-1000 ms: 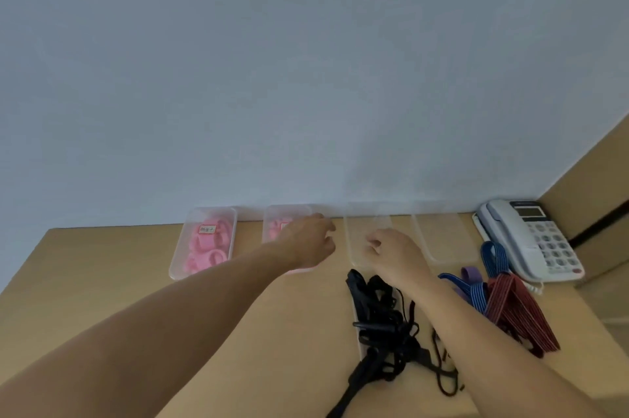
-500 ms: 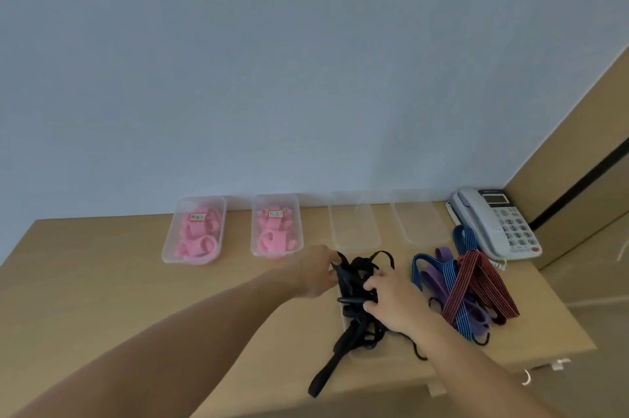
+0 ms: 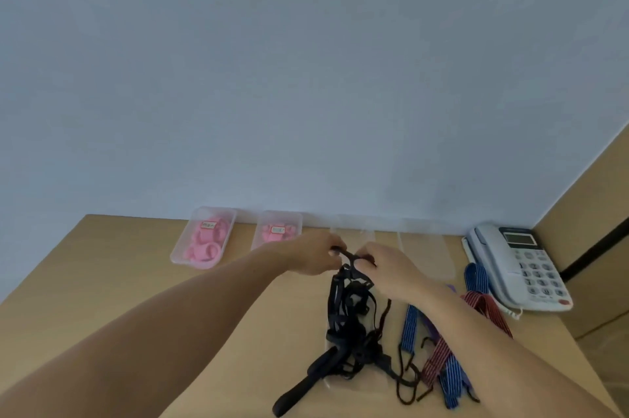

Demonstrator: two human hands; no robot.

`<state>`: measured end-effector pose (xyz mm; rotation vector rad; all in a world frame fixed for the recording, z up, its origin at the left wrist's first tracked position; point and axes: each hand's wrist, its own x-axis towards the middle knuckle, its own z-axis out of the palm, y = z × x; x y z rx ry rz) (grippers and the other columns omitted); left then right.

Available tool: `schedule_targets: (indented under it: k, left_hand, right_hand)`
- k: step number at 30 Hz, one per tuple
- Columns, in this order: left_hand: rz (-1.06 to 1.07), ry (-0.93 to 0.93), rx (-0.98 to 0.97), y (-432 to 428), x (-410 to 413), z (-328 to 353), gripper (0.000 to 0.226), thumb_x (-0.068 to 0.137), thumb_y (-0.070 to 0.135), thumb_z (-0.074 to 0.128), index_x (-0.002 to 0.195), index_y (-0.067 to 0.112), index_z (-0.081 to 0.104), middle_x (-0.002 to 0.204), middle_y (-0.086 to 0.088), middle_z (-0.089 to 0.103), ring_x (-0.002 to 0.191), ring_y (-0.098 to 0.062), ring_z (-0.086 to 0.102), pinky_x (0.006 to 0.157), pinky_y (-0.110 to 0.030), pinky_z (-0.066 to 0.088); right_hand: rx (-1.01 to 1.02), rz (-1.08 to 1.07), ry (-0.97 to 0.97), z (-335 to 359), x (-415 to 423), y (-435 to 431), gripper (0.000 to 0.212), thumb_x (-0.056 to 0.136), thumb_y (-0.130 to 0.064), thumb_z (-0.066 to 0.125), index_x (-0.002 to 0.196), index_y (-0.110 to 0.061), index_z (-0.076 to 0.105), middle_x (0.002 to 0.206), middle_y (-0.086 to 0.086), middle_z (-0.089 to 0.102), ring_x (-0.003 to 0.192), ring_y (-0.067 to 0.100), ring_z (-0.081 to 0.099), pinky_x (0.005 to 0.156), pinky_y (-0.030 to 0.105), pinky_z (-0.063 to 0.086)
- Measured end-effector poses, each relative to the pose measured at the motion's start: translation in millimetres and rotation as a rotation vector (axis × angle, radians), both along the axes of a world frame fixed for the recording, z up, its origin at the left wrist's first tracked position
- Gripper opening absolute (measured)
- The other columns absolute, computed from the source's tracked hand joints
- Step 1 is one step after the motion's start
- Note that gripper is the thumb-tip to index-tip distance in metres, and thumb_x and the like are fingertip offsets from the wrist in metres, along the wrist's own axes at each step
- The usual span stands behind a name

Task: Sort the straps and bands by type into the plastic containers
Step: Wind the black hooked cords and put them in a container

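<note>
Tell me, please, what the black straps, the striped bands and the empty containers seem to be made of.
The black straps: likely woven webbing, matte; they hang limp and flat. The striped bands: probably elastic cord in braided fabric, judging by the fine stripes. The empty containers: clear, faintly glossy plastic; the table shows through.

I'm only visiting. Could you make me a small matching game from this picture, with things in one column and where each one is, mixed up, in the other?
Things:
1. black straps
2. pink bands
3. telephone
4. blue striped cords

Places:
A. inside the two leftmost containers
B. at the far right corner of the table
C. pinched at the top by the left hand and the right hand
D. lying on the table, just right of the black tangle

Pairs: 1-C, 2-A, 3-B, 4-D
</note>
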<state>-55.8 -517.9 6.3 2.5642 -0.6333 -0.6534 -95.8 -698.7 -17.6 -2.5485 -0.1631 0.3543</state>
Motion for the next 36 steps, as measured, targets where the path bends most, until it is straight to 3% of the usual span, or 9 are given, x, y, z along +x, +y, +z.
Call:
schedule_targets:
  k: [6,11,15,22,26,28,31,34,36]
  left_hand:
    - [0.170,0.120,-0.238,-4.5,8.3,63.8,0.020,0.098,0.023,0.047,0.093,0.009,0.060,0.076,-0.001,0.066,0.073,-0.017,0.068,0.081,-0.035,0.052]
    - [0.350,0.234,-0.632,7.8,9.3,118.8,0.026,0.099,0.015,0.044,0.082,0.003,0.060,0.063,-0.008,0.056,0.060,-0.027,0.060,0.076,-0.040,0.052]
    - [0.422,0.372,-1.000,18.8,4.5,133.3,0.026,0.099,0.018,0.043,0.084,0.003,0.059,0.066,-0.008,0.053,0.061,-0.030,0.059,0.068,-0.039,0.052]
    - [0.514,0.325,-1.221,15.3,-1.4,127.3,0.035,0.100,0.019,0.040,0.067,0.012,0.050,0.097,-0.013,0.073,0.096,-0.029,0.070,0.080,-0.042,0.052]
    - [0.535,0.197,-1.156,-0.5,-6.6,116.2,0.020,0.098,0.019,0.039,0.088,0.007,0.051,0.067,-0.002,0.057,0.072,-0.025,0.062,0.090,-0.044,0.053]
    - [0.531,0.198,-1.158,-8.0,-9.6,112.0,0.026,0.101,0.021,0.037,0.110,0.004,0.053,0.073,-0.004,0.063,0.081,-0.029,0.069,0.092,-0.043,0.055]
    - [0.497,0.275,-1.213,-8.0,-14.5,116.5,0.026,0.098,0.016,0.037,0.100,0.005,0.060,0.073,-0.005,0.061,0.075,-0.018,0.062,0.086,-0.041,0.055]
    - [0.355,0.359,-1.200,0.8,-17.0,122.9,0.030,0.094,0.026,0.041,0.095,0.006,0.064,0.093,-0.011,0.066,0.088,-0.020,0.064,0.090,-0.046,0.050]
    - [0.341,0.296,-1.126,1.3,-17.7,124.8,0.026,0.092,0.026,0.047,0.093,0.006,0.064,0.088,-0.005,0.070,0.087,-0.018,0.067,0.086,-0.042,0.050]
  right_hand:
    - [0.413,-0.104,-0.149,48.0,11.3,-8.3,0.010,0.097,-0.025,0.054,0.103,-0.022,0.062,0.099,-0.008,0.068,0.095,0.011,0.063,0.085,0.026,0.050]
    - [0.863,-0.140,-0.182,90.8,9.3,-2.1,0.022,0.101,-0.029,0.051,0.105,-0.012,0.065,0.087,0.010,0.070,0.090,0.024,0.068,0.090,0.036,0.052]
    - [1.045,-0.111,-0.227,120.7,8.1,16.5,0.024,0.102,-0.029,0.048,0.113,-0.012,0.059,0.084,0.006,0.066,0.072,0.025,0.065,0.073,0.036,0.053]
    - [0.917,-0.373,-0.463,141.0,8.8,48.5,0.012,0.096,-0.029,0.058,0.101,-0.018,0.056,0.088,0.003,0.069,0.049,0.016,0.063,0.047,0.024,0.047]
    - [0.766,-0.387,-0.588,126.5,13.2,59.7,0.012,0.095,-0.033,0.058,0.087,-0.030,0.066,0.090,-0.004,0.070,0.064,0.018,0.067,0.061,0.034,0.054]
    - [0.734,-0.378,-0.585,127.4,13.0,64.4,0.016,0.095,-0.030,0.058,0.090,-0.039,0.069,0.091,-0.009,0.071,0.079,0.015,0.068,0.075,0.039,0.057]
    - [0.776,-0.350,-0.515,132.5,9.1,66.7,0.032,0.096,-0.025,0.057,0.087,-0.052,0.070,0.093,-0.009,0.072,0.088,0.012,0.068,0.081,0.040,0.057]
    - [0.742,-0.333,-0.504,136.3,5.9,63.3,0.022,0.094,-0.028,0.059,0.092,-0.043,0.074,0.103,-0.003,0.070,0.090,0.008,0.068,0.081,0.032,0.056]
    - [0.720,-0.330,-0.525,137.7,4.9,63.6,0.019,0.094,-0.026,0.060,0.087,-0.036,0.075,0.104,0.000,0.067,0.084,0.006,0.068,0.069,0.018,0.052]
